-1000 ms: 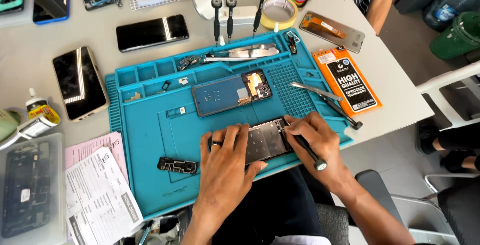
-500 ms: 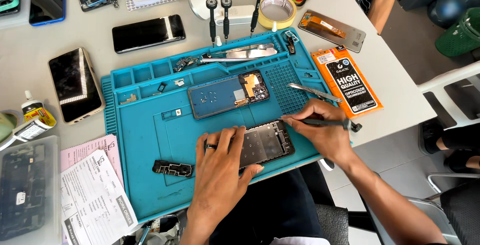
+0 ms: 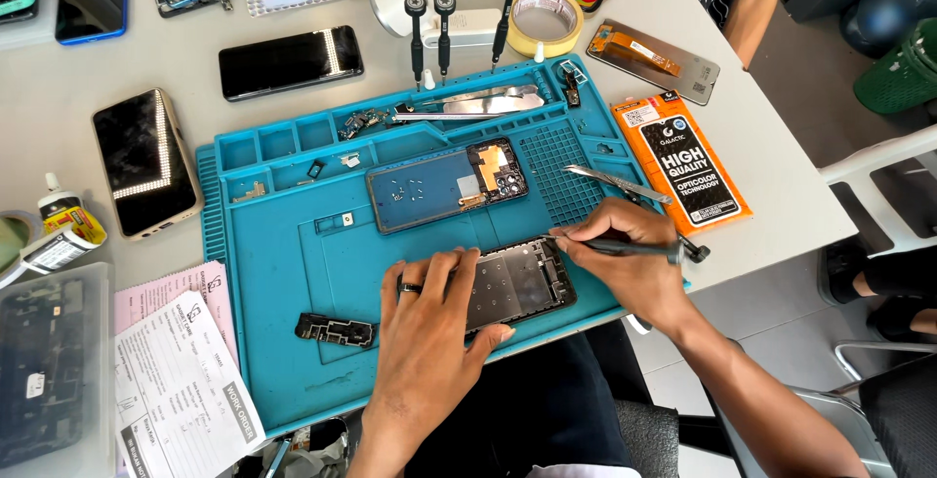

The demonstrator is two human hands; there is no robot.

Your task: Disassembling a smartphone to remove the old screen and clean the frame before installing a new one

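Opened phone on mat, tweezers behind

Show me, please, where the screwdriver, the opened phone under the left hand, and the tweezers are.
screwdriver (image 3: 625, 248), head view, on the middle of its dark shaft.
opened phone (image 3: 522, 281), head view, on the bare metal plate of its frame.
tweezers (image 3: 617, 181), head view, on the middle of the steel arms.

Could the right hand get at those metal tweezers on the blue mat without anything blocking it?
Probably yes. The tweezers lie bare on the blue mat just beyond the right hand, nothing between them. But that hand already grips a screwdriver set to the opened phone.
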